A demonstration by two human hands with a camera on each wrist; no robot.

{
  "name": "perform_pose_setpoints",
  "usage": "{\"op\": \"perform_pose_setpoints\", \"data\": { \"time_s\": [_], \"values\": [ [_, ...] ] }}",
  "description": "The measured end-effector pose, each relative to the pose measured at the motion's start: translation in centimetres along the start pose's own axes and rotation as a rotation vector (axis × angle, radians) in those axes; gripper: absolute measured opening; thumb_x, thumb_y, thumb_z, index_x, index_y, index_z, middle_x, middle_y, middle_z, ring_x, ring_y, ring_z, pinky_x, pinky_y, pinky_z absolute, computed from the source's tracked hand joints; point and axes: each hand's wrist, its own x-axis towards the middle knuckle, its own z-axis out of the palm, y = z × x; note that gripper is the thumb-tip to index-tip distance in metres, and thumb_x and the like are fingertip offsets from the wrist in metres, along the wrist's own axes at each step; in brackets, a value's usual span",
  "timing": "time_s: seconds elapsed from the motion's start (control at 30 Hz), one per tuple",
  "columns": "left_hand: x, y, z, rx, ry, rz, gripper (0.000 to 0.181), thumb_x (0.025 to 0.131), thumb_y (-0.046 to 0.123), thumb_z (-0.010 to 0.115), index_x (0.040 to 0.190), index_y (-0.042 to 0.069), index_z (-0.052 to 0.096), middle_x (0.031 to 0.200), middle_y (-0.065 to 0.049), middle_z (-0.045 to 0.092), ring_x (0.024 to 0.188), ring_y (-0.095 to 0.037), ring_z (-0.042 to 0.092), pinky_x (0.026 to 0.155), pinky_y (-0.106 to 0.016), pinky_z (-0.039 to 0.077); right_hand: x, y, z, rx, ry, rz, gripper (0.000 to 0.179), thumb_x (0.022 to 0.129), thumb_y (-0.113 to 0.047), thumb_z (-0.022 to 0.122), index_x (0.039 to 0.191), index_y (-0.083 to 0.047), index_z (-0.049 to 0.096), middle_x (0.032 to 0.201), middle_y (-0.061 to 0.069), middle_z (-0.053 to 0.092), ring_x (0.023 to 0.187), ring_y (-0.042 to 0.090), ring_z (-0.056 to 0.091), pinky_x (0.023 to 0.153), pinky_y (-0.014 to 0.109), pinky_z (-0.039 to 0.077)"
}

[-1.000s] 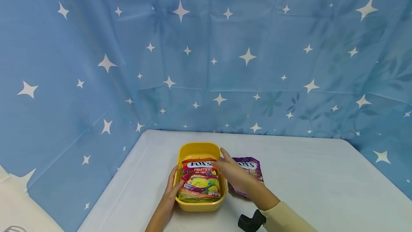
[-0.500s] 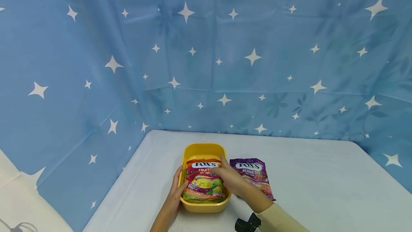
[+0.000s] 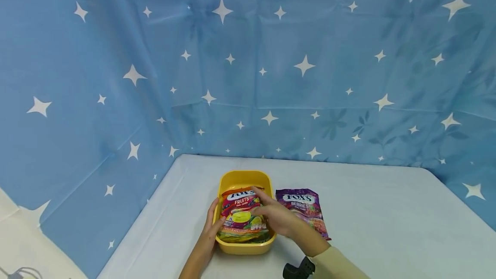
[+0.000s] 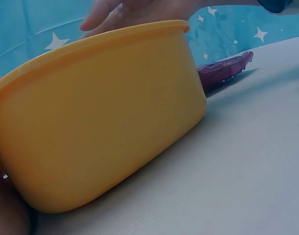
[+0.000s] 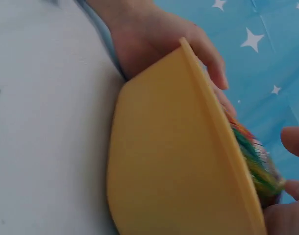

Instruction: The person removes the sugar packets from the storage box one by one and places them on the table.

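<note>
A yellow tub (image 3: 243,249) stands on the white table, with a red and green bag of Fox's Fruits candy (image 3: 242,227) inside it. My left hand (image 3: 208,237) holds the tub's left wall, thumb over the rim. At the bag's right side, my right hand (image 3: 280,218) grips it, its thumb on the printed front and a finger near the top edge. In the right wrist view the bag (image 5: 255,154) bulges above the rim. The part of the bag under my right hand is hidden.
Just right of the tub lies a purple bag of Fox's Berries candy (image 3: 308,208), partly behind my right forearm. A blue curtain (image 3: 341,72) with white stars hangs behind the white table (image 3: 379,218). Cables (image 3: 25,272) show at the lower left.
The Fruits bag has tilted and shifted slightly left inside the tub. My right hand's thumb has moved lower on its front, and a finger reaches the top. My left hand stays on the tub.
</note>
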Motion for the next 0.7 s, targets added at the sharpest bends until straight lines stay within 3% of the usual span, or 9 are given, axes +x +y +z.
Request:
{"op": "perform_pose_setpoints", "data": {
  "time_s": [0.17, 0.43, 0.7],
  "values": [
    [0.09, 0.13, -0.09, 0.004, -0.004, 0.006, 0.068, 0.092, 0.031, 0.045, 0.146, 0.028, 0.004, 0.153, -0.015, -0.007, 0.138, -0.043, -0.004, 0.106, -0.064, 0.002, -0.05, 0.28, 0.31, -0.034, 0.000, 0.001, 0.077, 0.082, 0.000, 0.059, 0.146, -0.022, 0.023, 0.145, 0.022, 0.023, 0.116, 0.030, 0.047, 0.100, 0.049, 0.039],
    [0.21, 0.08, -0.03, 0.027, 0.037, -0.019, 0.069, 0.091, 0.030, 0.046, 0.147, 0.027, 0.005, 0.153, -0.015, -0.005, 0.137, -0.044, 0.003, 0.105, -0.065, 0.008, -0.18, 0.26, 0.47, -0.031, 0.049, -0.020, 0.077, 0.080, 0.009, 0.056, 0.145, -0.019, 0.026, 0.144, 0.024, 0.024, 0.113, 0.030, 0.049, 0.098, 0.047, 0.042],
    [0.23, 0.12, 0.15, 0.028, 0.035, -0.026, 0.070, 0.091, 0.028, 0.047, 0.147, 0.027, 0.004, 0.153, -0.014, -0.006, 0.137, -0.044, -0.001, 0.104, -0.066, 0.003, -0.53, 0.42, 0.49, 0.001, 0.097, -0.030, 0.075, 0.080, 0.010, 0.055, 0.144, -0.017, 0.028, 0.145, 0.025, 0.022, 0.113, 0.031, 0.050, 0.096, 0.046, 0.043]
  ]
}}
